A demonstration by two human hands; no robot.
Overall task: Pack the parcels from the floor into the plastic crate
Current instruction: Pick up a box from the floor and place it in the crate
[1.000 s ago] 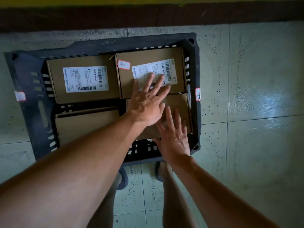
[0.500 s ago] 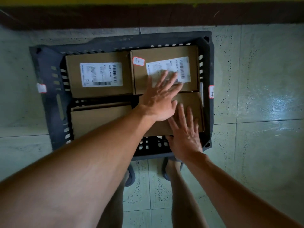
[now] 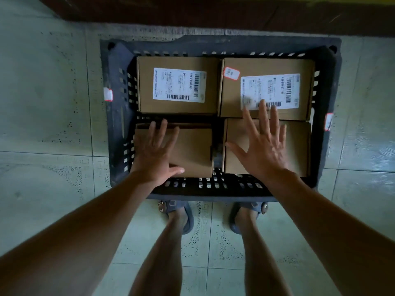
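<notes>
A dark plastic crate (image 3: 115, 116) stands on the tiled floor and holds several brown cardboard parcels. Two at the back carry white labels: the back-left parcel (image 3: 147, 86) and the back-right parcel (image 3: 267, 66). The front-left parcel (image 3: 194, 150) lies under my left hand (image 3: 154, 154), whose straight fingers rest flat on its top, thumb at its near edge. My right hand (image 3: 264, 146) is spread flat over the front-right parcel (image 3: 299, 146), fingertips reaching the back-right parcel's label.
My two sandalled feet (image 3: 177, 212) stand just in front of the crate. A dark skirting (image 3: 192, 16) runs along the wall behind it. Pale floor tiles (image 3: 42, 103) lie to either side, with no parcels on them in view.
My left hand has moved from the right-hand parcels over to the front-left parcel. My right hand has slid further forward over the front-right parcel. The view has shifted.
</notes>
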